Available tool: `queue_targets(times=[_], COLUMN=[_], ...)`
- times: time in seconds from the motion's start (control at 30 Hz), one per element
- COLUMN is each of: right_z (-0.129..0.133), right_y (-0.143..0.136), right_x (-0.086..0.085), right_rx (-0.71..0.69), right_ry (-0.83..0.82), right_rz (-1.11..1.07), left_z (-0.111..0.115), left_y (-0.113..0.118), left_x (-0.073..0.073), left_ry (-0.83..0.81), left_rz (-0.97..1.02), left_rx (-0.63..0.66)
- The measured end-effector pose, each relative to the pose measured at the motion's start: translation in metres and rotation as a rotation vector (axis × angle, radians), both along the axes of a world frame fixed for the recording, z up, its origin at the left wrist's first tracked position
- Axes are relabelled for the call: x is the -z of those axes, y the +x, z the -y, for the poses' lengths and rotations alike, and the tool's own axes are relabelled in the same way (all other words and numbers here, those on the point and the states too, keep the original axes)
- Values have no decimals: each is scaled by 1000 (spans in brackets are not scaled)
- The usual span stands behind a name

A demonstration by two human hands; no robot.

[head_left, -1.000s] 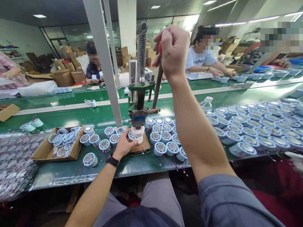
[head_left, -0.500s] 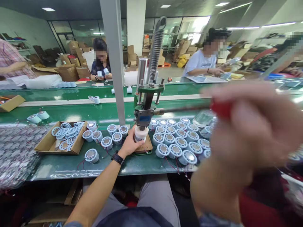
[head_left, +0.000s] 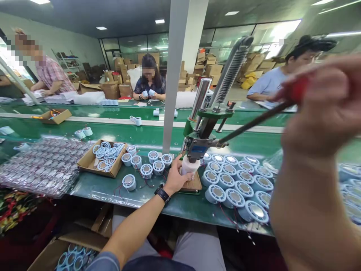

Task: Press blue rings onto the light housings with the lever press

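Apparently upright to the press (head_left: 199, 145), a white cylinder (head_left: 190, 167) is held beneath the dark ram (head_left: 208, 128), over the brown board (head_left: 195, 184) at the press's foot on the counter (head_left: 94, 184). It is clasped low on its side by the left grip (head_left: 176, 178), with the thumb laid across the front. The red knob (head_left: 300, 90) of the lever (head_left: 254, 122) is wrapped by the right grip (head_left: 332, 101).

A light, stiff piece may be expected, with smooth walls that could slip if pinched loosely; it is best taken by its sides, well below the ram. Thin leads (head_left: 225, 216) are seen trailing from the round units (head_left: 234, 198) nearby; these are judged fragile and should not be tugged.

The cylinder's foot is covered by the thumb, so whether a separate unit is seated under it cannot be told. The right grip is blurred, the right forearm (head_left: 313, 210) is cut off by the frame, and further units are masked behind it.
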State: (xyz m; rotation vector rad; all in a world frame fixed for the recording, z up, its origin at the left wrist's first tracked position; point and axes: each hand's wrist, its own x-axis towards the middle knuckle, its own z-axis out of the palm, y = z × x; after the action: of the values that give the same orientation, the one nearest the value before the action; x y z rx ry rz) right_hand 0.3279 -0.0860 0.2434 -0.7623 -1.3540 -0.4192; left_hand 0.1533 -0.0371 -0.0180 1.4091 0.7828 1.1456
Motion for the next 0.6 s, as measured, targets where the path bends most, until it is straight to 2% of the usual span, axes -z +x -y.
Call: queue_targets(times=[0.07, 0.1, 0.2, 0.4, 0.5, 0.6], right_z=[-49, -69, -104, -100, -100, -102], right_y=[8, 10, 13, 14, 12, 8], right_x=[-27, -36, -42, -31, -32, -33], right_rx=[-49, -41, 12, -106, -103, -97], right_ry=[-133, -191, -218, -105, -76, -31], right_rz=[-47, -73, -110, -75, -85, -105], left_z=[7, 10, 13, 11, 34, 64], left_y=[-7, -11, -18, -26, -54, -92], left_x=[0, 0, -1, -15, -17, -6], left_ry=[23, 43, 133, 399, 476, 452], left_rz=[-83, -122, -210, -405, -561, -762], left_rx=[-71, -103, -142, -99, -134, -222])
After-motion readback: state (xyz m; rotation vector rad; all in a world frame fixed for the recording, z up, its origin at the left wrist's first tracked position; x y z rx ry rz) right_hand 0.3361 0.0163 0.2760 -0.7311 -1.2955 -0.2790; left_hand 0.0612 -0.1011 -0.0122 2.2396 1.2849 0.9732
